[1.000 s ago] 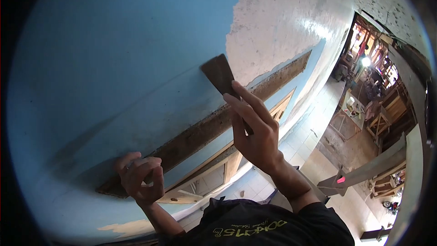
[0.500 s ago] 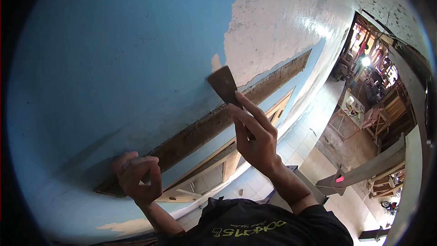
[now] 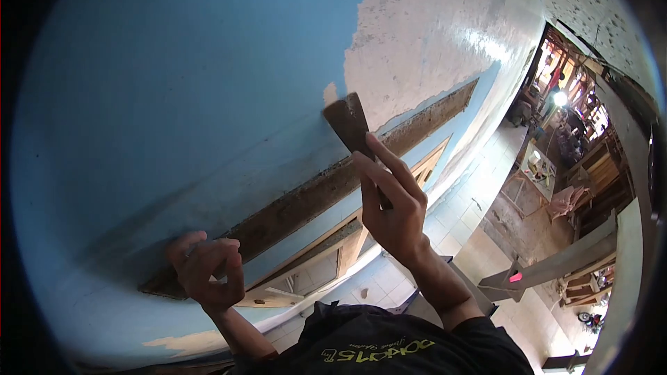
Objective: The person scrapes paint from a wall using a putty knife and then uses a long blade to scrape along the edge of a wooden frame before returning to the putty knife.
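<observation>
My right hand holds a flat scraper with a wide dark blade. The blade's broad end lies against the wall, where the blue paint meets a pale bared patch. Lower left, my left hand is by the left end of a brown wooden beam set along the wall. Its fingers are curled, thumb near the fingertips; whether they grip anything cannot be made out.
Below the beam is a wooden-framed opening. A tiled floor runs along the wall. Farther right stand a small cluttered table, wooden furniture and a bright lamp.
The scraper and my right hand have moved slightly to the right, and the blade is turned a little. My left hand has shifted very slightly left.
</observation>
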{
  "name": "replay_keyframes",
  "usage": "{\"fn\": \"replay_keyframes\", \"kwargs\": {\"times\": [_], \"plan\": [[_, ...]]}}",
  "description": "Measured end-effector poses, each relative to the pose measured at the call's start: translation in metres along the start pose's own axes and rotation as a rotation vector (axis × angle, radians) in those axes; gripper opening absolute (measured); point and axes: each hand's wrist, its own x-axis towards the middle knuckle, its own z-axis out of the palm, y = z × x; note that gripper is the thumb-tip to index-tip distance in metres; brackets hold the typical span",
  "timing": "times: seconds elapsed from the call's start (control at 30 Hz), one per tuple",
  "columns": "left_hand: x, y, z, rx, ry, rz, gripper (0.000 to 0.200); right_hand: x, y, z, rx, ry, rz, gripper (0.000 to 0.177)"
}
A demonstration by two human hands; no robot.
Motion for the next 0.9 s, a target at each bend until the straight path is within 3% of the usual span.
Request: {"fn": "replay_keyframes", "kwargs": {"times": [0.13, 0.23, 0.33, 0.43, 0.57, 0.67, 0.8, 0.9], "plan": [[0.002, 0.001, -0.001, 0.020, -0.016, -0.005, 0.002, -0.010, 0.006, -0.002, -0.031, -0.037, -0.028, 0.041], [0.001, 0.001, 0.000, 0.000, -0.003, -0.017, 0.002, -0.002, 0.002, 0.002, 0.016, -0.023, -0.001, 0.025], [0.003, 0.003, 0.001, 0.007, 0.002, -0.013, 0.002, 0.012, 0.003, -0.003, -0.001, -0.010, -0.043, 0.039], [0.000, 0.000, -0.001, -0.015, -0.009, -0.018, 0.002, 0.003, -0.003, -0.008, 0.011, -0.069, 0.036, 0.024], [0.003, 0.002, -0.001, -0.005, -0.002, -0.003, 0.002, 0.015, -0.004, -0.003, 0.017, -0.002, -0.021, 0.022], [0.005, 0.002, 0.001, 0.019, 0.012, 0.015, 0.001, 0.024, -0.017, -0.012, 0.009, -0.057, 0.042, 0.022], [-0.001, -0.001, -0.005, -0.019, -0.012, -0.004, 0.001, 0.001, 0.000, -0.002, -0.045, -0.036, -0.075, 0.040], [0.001, 0.000, -0.001, -0.020, -0.018, 0.010, 0.002, 0.018, -0.009, -0.005, -0.015, -0.024, -0.037, 0.036]]}}
